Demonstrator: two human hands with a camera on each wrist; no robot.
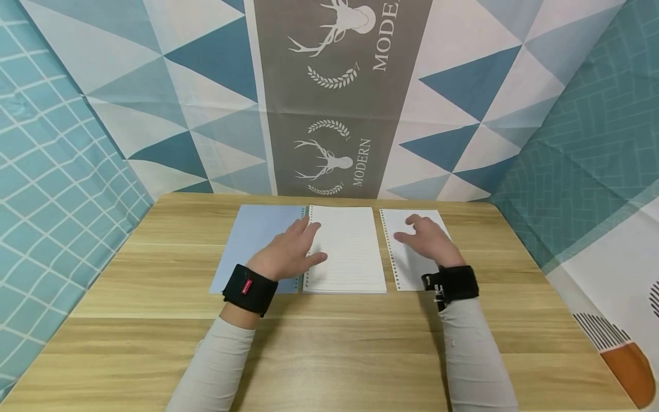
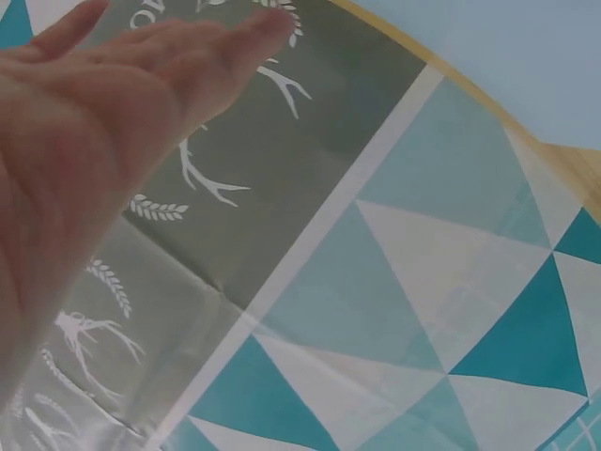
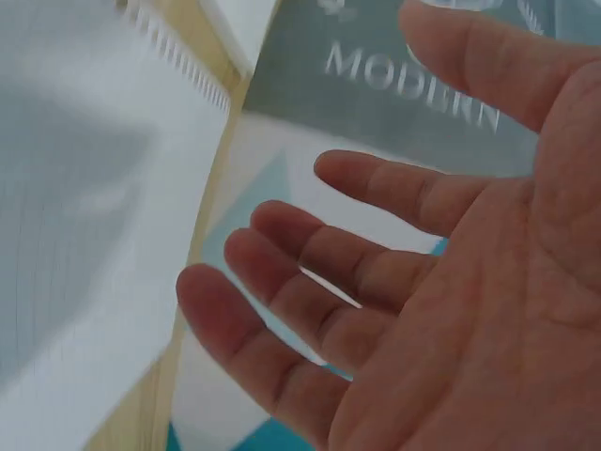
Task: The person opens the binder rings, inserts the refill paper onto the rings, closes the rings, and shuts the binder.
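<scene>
A stack of lined loose-leaf paper [image 1: 347, 252] lies mid-table, punched holes along its left edge. Left of it is a pale blue notebook cover [image 1: 257, 232] with holes along its right edge. To the right lies a separate punched sheet [image 1: 407, 266]. My left hand [image 1: 288, 252] hovers where cover and stack meet, fingers extended and thumb spread over the stack. Above the separate sheet is my right hand [image 1: 429, 240], fingers loosely bent and holding nothing; the right wrist view shows its palm [image 3: 470, 329] and spread fingers. Only part of the left palm [image 2: 84, 160] appears in the left wrist view.
The wooden table [image 1: 329, 355] reaches back to a patterned cloth backdrop [image 1: 329, 97]. More patterned cloth hangs at the left and right sides. Both wrists wear black straps; the left strap [image 1: 250, 290] has a small red label.
</scene>
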